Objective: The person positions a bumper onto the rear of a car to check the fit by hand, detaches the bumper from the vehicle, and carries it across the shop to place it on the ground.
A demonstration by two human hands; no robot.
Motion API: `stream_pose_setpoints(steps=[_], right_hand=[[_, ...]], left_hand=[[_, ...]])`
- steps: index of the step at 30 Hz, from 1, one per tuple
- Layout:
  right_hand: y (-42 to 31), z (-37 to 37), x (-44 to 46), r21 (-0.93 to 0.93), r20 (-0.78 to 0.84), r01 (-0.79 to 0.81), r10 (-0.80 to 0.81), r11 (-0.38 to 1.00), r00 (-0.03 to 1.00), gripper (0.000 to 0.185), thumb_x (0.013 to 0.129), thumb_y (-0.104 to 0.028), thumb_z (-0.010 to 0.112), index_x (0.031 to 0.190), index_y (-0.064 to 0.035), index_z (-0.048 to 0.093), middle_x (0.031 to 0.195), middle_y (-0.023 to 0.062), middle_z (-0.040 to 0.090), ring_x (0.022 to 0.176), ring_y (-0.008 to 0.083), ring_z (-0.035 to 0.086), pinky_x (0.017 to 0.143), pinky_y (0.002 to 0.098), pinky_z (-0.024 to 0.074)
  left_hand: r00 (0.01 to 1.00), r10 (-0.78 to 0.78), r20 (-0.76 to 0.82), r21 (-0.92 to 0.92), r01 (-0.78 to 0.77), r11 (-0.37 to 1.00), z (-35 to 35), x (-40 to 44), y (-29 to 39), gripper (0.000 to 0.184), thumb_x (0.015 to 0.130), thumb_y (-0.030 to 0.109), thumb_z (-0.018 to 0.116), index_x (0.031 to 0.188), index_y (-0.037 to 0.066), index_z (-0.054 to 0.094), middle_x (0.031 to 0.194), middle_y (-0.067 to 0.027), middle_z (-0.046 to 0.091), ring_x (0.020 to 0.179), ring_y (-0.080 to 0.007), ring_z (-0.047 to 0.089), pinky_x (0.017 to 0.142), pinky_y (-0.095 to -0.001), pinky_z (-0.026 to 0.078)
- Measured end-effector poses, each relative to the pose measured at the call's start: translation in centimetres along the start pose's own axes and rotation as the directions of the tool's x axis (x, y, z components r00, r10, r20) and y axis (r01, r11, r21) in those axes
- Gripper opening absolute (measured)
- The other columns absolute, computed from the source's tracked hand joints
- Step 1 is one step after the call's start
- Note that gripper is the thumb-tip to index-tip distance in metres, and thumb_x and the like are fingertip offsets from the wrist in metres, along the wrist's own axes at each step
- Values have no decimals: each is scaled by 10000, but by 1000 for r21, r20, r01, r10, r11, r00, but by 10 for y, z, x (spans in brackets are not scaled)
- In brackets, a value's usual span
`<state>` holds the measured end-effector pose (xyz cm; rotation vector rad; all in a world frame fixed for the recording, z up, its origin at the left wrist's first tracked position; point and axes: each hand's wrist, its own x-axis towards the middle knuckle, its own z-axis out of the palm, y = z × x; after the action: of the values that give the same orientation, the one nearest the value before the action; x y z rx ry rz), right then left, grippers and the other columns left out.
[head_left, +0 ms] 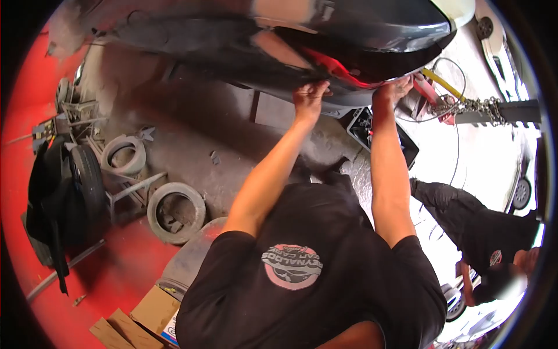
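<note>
A dark car body panel (232, 46) with a glossy part and a red light (343, 70) spans the top of the view. My left hand (312, 99) is at the panel's lower edge, just below and left of the red light, its fingers bent and pressed together against that edge. Farther right, my right hand (396, 89) grips the same edge near the light's right end. Its fingertips are partly hidden by the panel.
An open black tool case (411, 148) lies beneath my right forearm. Right of it are a yellow bar (443, 84), chains (491, 110) and a co-worker (465, 224). Old tires (176, 213), metal frames and cardboard (154, 308) lie at left.
</note>
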<state>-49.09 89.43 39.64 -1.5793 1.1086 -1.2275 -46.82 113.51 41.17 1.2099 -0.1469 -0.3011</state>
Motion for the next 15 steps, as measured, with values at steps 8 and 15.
stream_pose_setpoints(steps=[8, 15], right_hand=[[-15, -56, -39, 158, 458, 34, -103, 987, 883, 597, 1082, -403, 427, 1448, 61, 506, 1437, 220, 560, 1315, 337, 545, 1131, 385, 387], [8, -79, -34, -61, 731, 279, -147, 958, 666, 508, 1011, -311, 581, 1399, 17, 570, 1523, 182, 494, 1268, 314, 593, 994, 483, 541]], left_hand=[[924, 107, -368, 256, -10, 967, -14, -11, 3, 478, 846, 253, 866, 1125, -9, 580, 1030, -109, 671, 906, -197, 653, 830, -323, 532], [912, 319, -259, 527, -144, 837, -47, 20, -40, 1066, 921, 249, 743, 1592, -61, -24, 1642, -352, -130, 1558, -459, -5, 1262, -448, 158]])
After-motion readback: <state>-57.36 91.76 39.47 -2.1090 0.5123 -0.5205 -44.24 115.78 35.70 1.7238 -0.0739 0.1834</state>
